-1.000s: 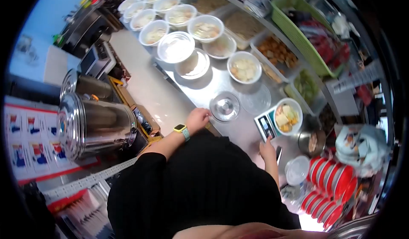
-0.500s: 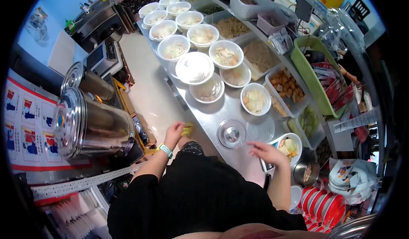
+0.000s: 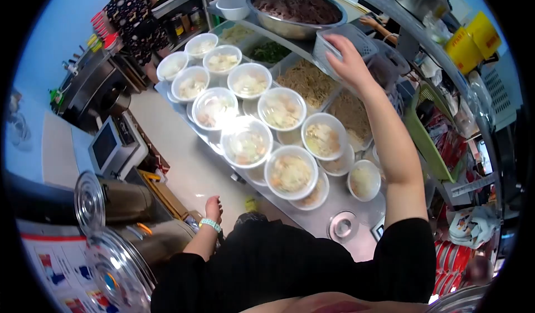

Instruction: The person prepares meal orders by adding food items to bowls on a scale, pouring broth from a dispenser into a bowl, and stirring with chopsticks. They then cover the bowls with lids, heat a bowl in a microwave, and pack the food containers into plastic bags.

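The grey basket (image 3: 365, 41), upper right of centre, lies directly behind the nearer right hand (image 3: 350, 63), fingers apart (contact cannot be confirmed), while the left hand (image 3: 213, 209), fingers slack, hangs well away, lower left of centre.

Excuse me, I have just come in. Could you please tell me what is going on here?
A person stands at a metal table crowded with filled plastic bowls, some stacked. Their right hand is raised to a grey basket; whether it touches is unclear. The left hand hangs low, away from the table, seemingly holding nothing. Another person stands farther back.
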Demonstrator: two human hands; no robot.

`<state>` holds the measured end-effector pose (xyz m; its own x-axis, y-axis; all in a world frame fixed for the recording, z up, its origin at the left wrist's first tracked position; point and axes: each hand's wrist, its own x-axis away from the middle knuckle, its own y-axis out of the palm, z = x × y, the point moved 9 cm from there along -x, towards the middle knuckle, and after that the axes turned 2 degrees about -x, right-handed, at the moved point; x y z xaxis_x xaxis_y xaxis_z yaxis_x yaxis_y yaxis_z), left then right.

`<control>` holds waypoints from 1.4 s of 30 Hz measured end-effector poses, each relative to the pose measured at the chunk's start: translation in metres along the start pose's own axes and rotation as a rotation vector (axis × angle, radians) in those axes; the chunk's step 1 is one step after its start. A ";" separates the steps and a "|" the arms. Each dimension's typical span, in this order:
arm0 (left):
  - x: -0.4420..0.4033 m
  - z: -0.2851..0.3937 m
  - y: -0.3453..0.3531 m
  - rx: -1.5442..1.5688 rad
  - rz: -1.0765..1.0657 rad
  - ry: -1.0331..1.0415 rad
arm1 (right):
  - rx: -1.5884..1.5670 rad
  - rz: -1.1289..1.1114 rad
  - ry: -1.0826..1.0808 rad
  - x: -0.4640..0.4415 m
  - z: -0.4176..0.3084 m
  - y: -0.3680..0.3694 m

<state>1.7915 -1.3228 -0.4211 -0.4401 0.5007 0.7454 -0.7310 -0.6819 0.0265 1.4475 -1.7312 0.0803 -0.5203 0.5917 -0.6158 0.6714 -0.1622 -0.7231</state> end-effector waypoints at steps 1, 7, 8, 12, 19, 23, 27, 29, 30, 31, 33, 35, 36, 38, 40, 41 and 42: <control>-0.015 -0.001 -0.014 0.016 0.036 -0.055 | 0.022 -0.029 0.100 -0.031 0.015 0.017; -0.056 -0.009 -0.065 0.162 0.060 -0.203 | 0.340 -0.253 0.369 -0.162 0.112 0.106; -0.057 -0.012 -0.072 0.206 0.082 -0.220 | 0.354 -0.252 0.374 -0.179 0.116 0.115; -0.043 -0.015 -0.090 0.253 0.202 -0.272 | 0.487 -0.333 0.487 -0.223 0.140 0.143; -0.052 -0.028 -0.110 0.090 0.242 -0.298 | 0.381 -0.591 0.623 -0.237 0.156 0.182; -0.066 -0.038 -0.127 -0.125 0.314 -0.255 | 0.533 -0.594 0.609 -0.244 0.170 0.183; -0.086 -0.045 -0.130 -0.267 0.167 -0.172 | 0.562 -0.530 0.586 -0.241 0.160 0.174; -0.092 -0.047 -0.133 -0.265 0.171 -0.160 | 0.677 -0.457 0.509 -0.251 0.151 0.170; -0.094 -0.048 -0.133 -0.259 0.178 -0.147 | 0.679 -0.456 0.508 -0.252 0.159 0.171; -0.095 -0.051 -0.134 -0.257 0.176 -0.148 | 0.640 -0.460 0.463 -0.254 0.161 0.174; -0.094 -0.054 -0.139 -0.232 0.222 -0.174 | 0.600 -0.463 0.419 -0.260 0.160 0.173; -0.096 -0.055 -0.142 -0.232 0.163 -0.167 | 0.568 -0.424 0.373 -0.267 0.160 0.166; -0.100 -0.056 -0.139 -0.230 0.104 -0.158 | 0.571 -0.423 0.376 -0.269 0.165 0.161; -0.096 -0.054 -0.142 -0.286 0.103 -0.122 | 0.296 -0.246 0.487 -0.270 0.170 0.138; -0.095 -0.048 -0.139 -0.337 0.101 -0.084 | 0.336 -0.285 0.525 -0.268 0.168 0.127; -0.096 -0.051 -0.143 -0.339 0.115 -0.097 | 0.222 -0.183 0.532 -0.268 0.169 0.117; -0.097 -0.053 -0.146 -0.342 0.130 -0.108 | 0.109 -0.079 0.536 -0.268 0.174 0.106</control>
<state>1.9132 -1.2433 -0.5331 -0.4961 0.3504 0.7944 -0.8126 -0.5097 -0.2826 1.5665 -2.0439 0.1140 -0.2062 0.9201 -0.3329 0.5680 -0.1644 -0.8064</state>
